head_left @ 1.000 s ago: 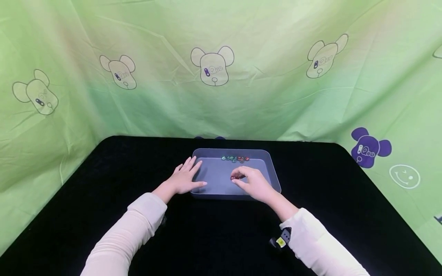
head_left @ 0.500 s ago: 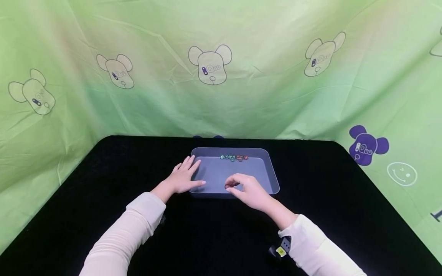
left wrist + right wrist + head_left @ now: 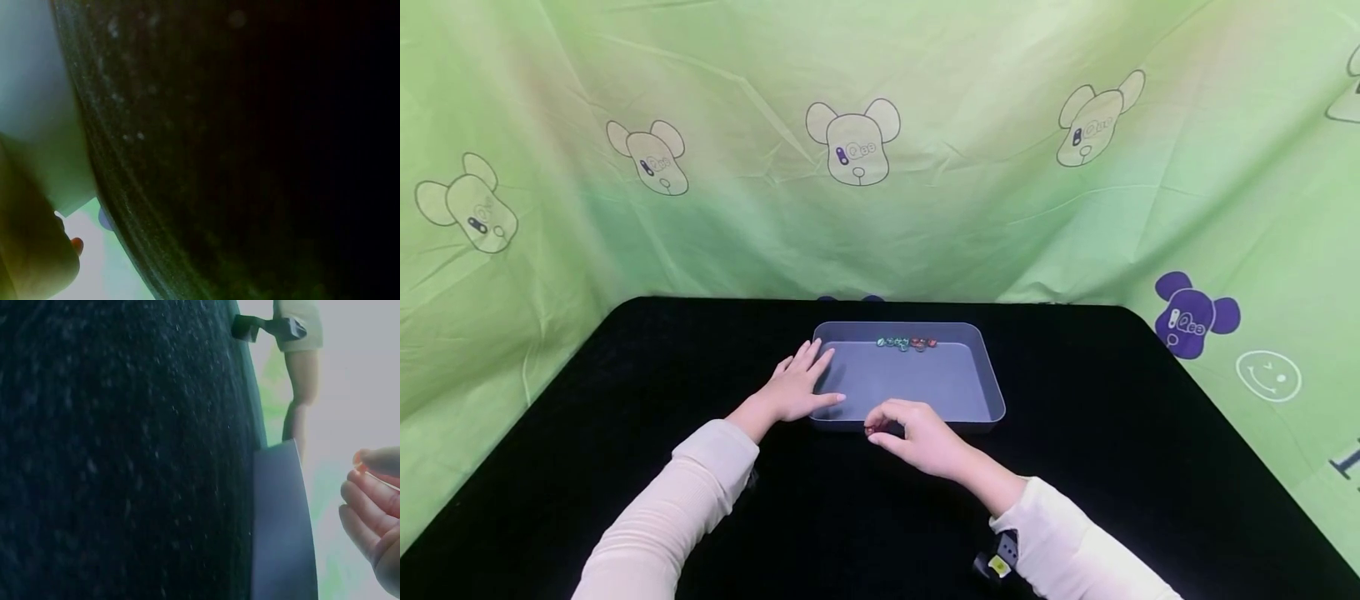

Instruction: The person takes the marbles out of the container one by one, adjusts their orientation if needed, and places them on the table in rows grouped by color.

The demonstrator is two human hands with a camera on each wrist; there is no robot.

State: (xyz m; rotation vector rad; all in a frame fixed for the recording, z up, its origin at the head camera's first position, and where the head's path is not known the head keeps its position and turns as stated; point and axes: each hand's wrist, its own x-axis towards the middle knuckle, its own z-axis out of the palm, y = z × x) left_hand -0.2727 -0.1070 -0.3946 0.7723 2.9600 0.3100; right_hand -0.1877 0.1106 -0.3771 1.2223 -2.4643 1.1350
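My right hand (image 3: 917, 437) pinches a small round red glassy piece (image 3: 869, 431) between thumb and fingertips, just over the near edge of the grey tray (image 3: 917, 383). In the right wrist view that piece (image 3: 357, 459) looks orange and see-through at the fingertips, beside the tray's outer wall (image 3: 284, 531). My left hand (image 3: 793, 392) rests at the tray's left rim, fingers spread and thumb reaching inside. Along the tray's far wall lie several small green pieces (image 3: 892, 342), with several red ones (image 3: 922, 342) right beside them.
A black cloth (image 3: 1075, 400) covers the table under the tray. Green curtains (image 3: 970, 217) with printed bear heads hang behind and at both sides. A small dark camera (image 3: 992, 567) is strapped to my right wrist.
My right hand has moved back toward me and left, carrying the red piece from over the tray floor to the near rim. My left hand has stayed put.
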